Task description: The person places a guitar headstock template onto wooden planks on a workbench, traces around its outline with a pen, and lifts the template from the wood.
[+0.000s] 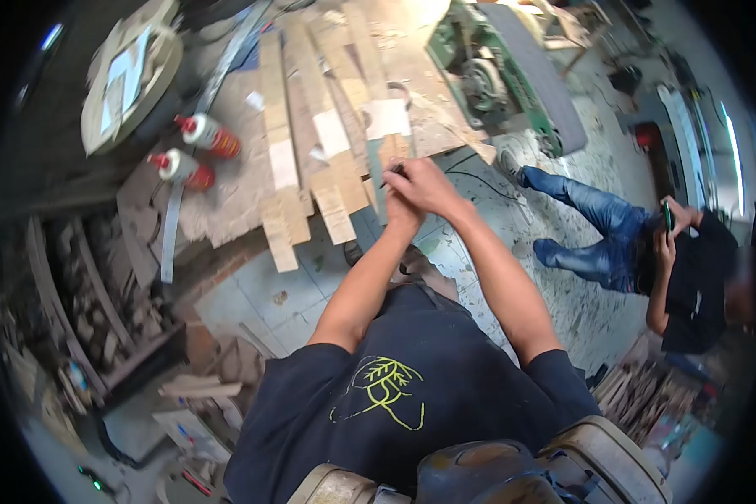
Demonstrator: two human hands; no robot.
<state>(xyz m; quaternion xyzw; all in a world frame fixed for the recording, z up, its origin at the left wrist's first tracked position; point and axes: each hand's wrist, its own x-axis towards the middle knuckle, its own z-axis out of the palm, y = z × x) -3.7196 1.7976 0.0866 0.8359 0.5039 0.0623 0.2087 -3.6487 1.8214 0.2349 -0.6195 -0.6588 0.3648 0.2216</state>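
My right hand (427,185) is closed at the end of a wooden strip (394,148), its fingers pinched round a small dark object (394,171) whose kind is too small to tell. Close beneath it is my left hand (404,216); its fingers are mostly hidden behind the right hand, so I cannot tell what they grip. A white patch (388,118) lies across the strip just beyond my hands. To the left, several more wooden strips lie side by side, one with a pale patch (283,163) and another with a white patch (332,133). Their ends overhang the table's near edge.
Two red-and-white bottles (210,135) stand on the wooden table (218,197) at left. A green belt sander (500,76) is at the right. Beyond it, a person in jeans (592,210) holds a phone (668,216). A rack of wood pieces (101,328) stands at lower left.
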